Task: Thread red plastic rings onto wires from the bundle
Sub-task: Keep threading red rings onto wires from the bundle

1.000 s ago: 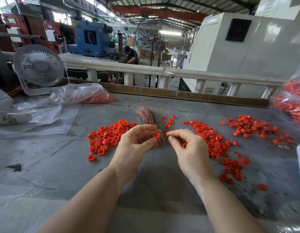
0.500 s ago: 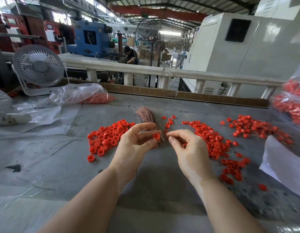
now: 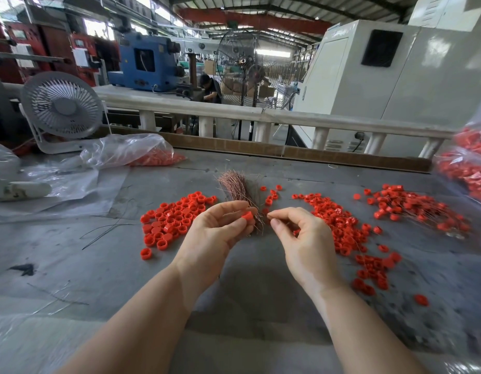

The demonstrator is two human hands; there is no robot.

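Note:
My left hand (image 3: 216, 233) pinches one red plastic ring (image 3: 247, 216) between thumb and fingers above the grey table (image 3: 99, 265). Just to its right, my right hand (image 3: 298, 238) pinches a thin wire between thumb and forefinger, its tip pointing at the ring. The copper-coloured wire bundle (image 3: 238, 186) lies behind the hands, its near end hidden by them. A pile of loose red rings (image 3: 174, 220) lies to the left. Another spread of rings (image 3: 347, 233) lies to the right. Rings with wires through them (image 3: 420, 209) lie at the far right.
A small white fan (image 3: 61, 109) stands at the back left beside a clear plastic bag with rings (image 3: 131, 155). A second bag of rings (image 3: 468, 168) hangs at the right edge. Stray dark wires (image 3: 109, 228) lie on the table's left. A wooden strip (image 3: 287, 152) bounds the far edge.
Both hands stay nearly in place. The left fingers have turned the ring slightly, and the right hand's wire tip sits a little further from it. A white sheet at the right edge has moved out.

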